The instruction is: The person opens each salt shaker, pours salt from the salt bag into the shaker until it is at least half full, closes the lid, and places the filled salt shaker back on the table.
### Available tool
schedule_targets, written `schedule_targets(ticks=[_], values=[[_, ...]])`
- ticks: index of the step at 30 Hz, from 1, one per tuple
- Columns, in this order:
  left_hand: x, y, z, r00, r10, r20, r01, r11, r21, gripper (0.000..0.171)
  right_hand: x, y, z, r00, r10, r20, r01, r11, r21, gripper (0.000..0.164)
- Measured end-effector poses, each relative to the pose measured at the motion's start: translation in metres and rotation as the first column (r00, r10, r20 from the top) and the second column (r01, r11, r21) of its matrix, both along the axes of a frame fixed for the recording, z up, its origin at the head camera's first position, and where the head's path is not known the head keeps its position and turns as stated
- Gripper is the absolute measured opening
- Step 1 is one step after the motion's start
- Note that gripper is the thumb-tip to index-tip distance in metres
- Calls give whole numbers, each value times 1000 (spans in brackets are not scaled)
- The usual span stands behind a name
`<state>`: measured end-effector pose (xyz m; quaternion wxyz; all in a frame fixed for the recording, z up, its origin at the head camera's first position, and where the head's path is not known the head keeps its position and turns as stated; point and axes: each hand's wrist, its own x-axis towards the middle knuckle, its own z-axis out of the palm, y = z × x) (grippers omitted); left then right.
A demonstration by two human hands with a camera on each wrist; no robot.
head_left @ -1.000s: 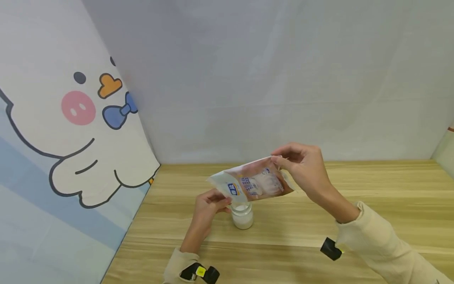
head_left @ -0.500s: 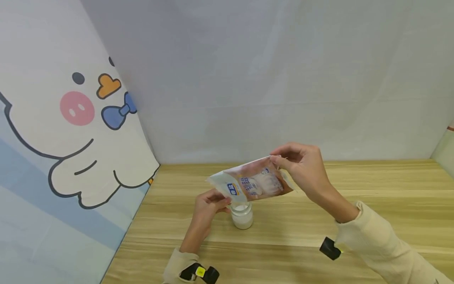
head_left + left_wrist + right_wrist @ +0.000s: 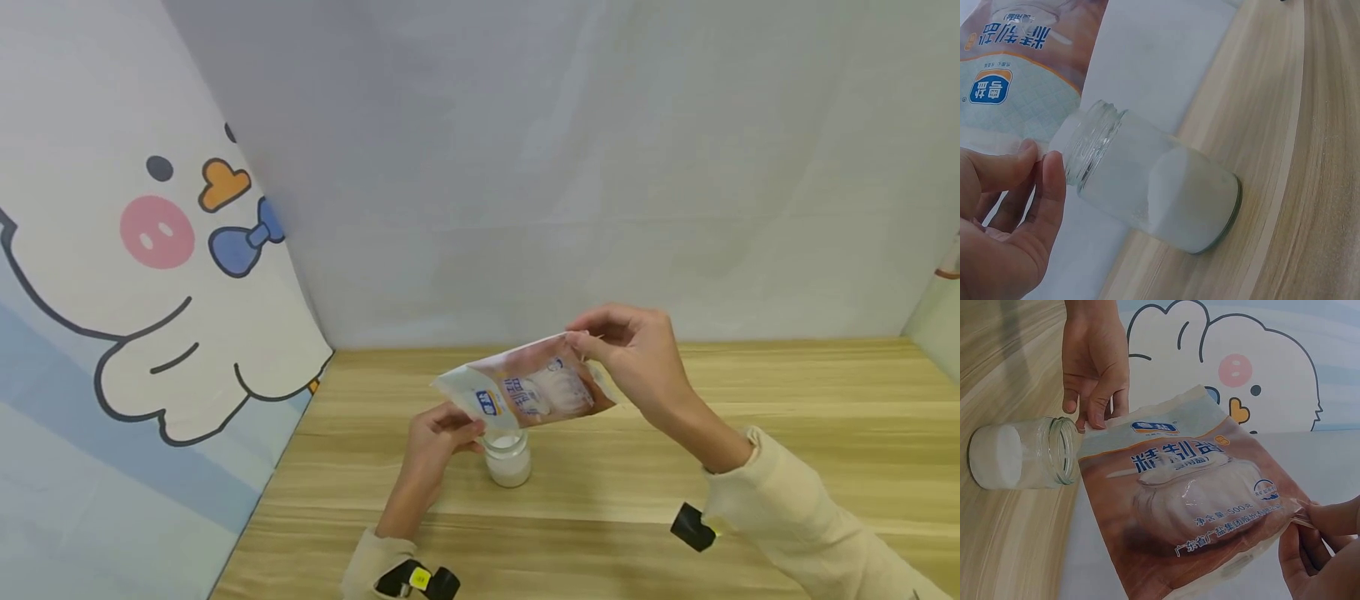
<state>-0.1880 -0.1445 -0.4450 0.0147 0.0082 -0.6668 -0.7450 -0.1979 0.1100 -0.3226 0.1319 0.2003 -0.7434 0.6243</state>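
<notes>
A printed bag of salt [image 3: 536,387] is held tilted in the air, its lower left end over the mouth of a glass jar [image 3: 508,461]. White salt [image 3: 1194,200] fills the jar's lower part. My left hand [image 3: 438,442] pinches the bag's lower corner between thumb and fingers, right at the jar's rim. Higher up, my right hand [image 3: 641,354] grips the opposite upper corner of the bag [image 3: 1191,494]. In the right wrist view the jar [image 3: 1019,453] stands uncapped beside the left fingers.
The jar stands on a wood-grain table [image 3: 637,533]. Behind it rises a grey-white cloth backdrop [image 3: 600,167], and a cartoon-printed panel [image 3: 82,400] borders the left side. Black wrist cameras hang by both sleeves.
Both hands keep their hold on the salt bag, with almost no motion. The whole head view has shifted slightly, so things appear a little further left.
</notes>
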Motion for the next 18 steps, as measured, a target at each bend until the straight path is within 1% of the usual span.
schedule_targets(ticks=[9,18], values=[[0,1,-1,1000,14,-3,-14,1000,3,14,-2,0,-1,1000,0,-11,0,1000,11,8],[0,2,-1,1000,10,-18,-10,1000,5,14,-3,-1,-1,1000,-2,-14,2,1000,11,8]])
